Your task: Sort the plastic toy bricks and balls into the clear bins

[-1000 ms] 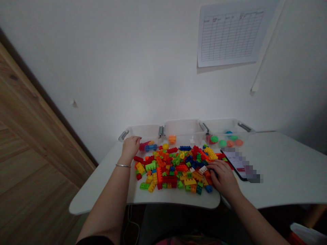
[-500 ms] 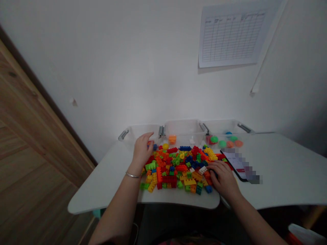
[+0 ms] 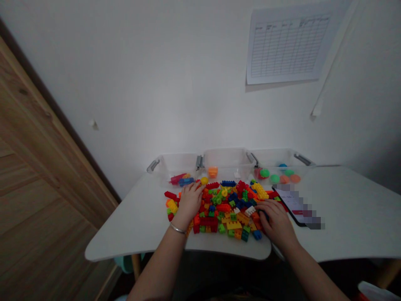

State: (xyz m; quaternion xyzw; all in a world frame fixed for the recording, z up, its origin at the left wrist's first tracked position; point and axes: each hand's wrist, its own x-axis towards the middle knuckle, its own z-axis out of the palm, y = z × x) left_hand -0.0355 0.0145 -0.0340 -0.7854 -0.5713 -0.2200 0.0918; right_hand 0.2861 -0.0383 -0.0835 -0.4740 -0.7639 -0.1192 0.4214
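Observation:
A heap of coloured plastic bricks (image 3: 224,205) lies on the white table (image 3: 140,225). My left hand (image 3: 189,200) rests on the left part of the heap, fingers spread flat over the bricks, a thin bracelet at the wrist. My right hand (image 3: 275,219) lies on the heap's right edge with its fingers curled down among the bricks; what they hold, if anything, is hidden. Behind the heap stand three clear bins: the left bin (image 3: 163,165) with a few red, blue and orange bricks, the middle bin (image 3: 227,156) with an orange piece, the right bin (image 3: 282,156) with round green and orange pieces.
A phone (image 3: 296,205) lies on the table just right of my right hand. A printed chart (image 3: 286,46) hangs on the white wall. A wooden door (image 3: 28,175) fills the left side. The table's front edge curves close to my body.
My left hand has come back from the left bin and dropped onto the left side of the heap. My right hand has stayed put.

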